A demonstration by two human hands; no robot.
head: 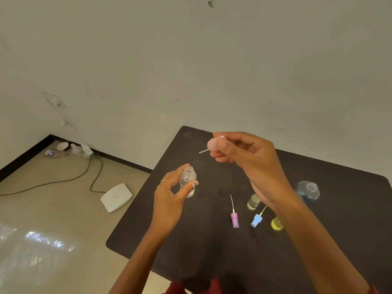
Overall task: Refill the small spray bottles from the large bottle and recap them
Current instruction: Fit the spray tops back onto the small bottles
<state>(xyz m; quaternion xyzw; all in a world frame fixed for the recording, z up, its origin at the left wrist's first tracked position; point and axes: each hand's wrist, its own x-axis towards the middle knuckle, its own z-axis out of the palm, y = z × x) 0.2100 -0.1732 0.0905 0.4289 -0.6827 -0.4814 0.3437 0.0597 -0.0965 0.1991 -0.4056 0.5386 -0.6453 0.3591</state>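
— Now, item one: containers on the worktop (212,247) and their contents?

— Small clear spray bottle (188,181), uncapped, held upright above the dark worktop near its left edge. Clear liquid inside; the level is hard to read. Left hand (169,200) grips it, thumb and fingertips curled round the body.

— Item two?

— Pink spray cap (216,143) with a thin clear dip tube pointing left and down. Right hand (246,160) pinches it, raised above and to the right of the open bottle neck, apart from it.

— Others standing on the worktop?

— One small clear bottle (253,201), uncapped, partly hidden behind the right wrist, with clear liquid in it. One small yellow bottle (276,223), mostly hidden by the right forearm; contents cannot be told. One large bluish clear bottle (308,190) further right, open neck facing the camera, apparently with liquid in it.

— Loose caps?

— Purple spray cap (234,218) lying flat, tube pointing away from the viewer. Blue spray cap (256,220) lying just beside it to the right, tube angled up toward the clear bottle.

— Beyond the worktop?

— Floor: white flat device (116,197) with a black cable (63,181) running toward the wall; a few small containers (70,148) in the corner, too blurred to identify.
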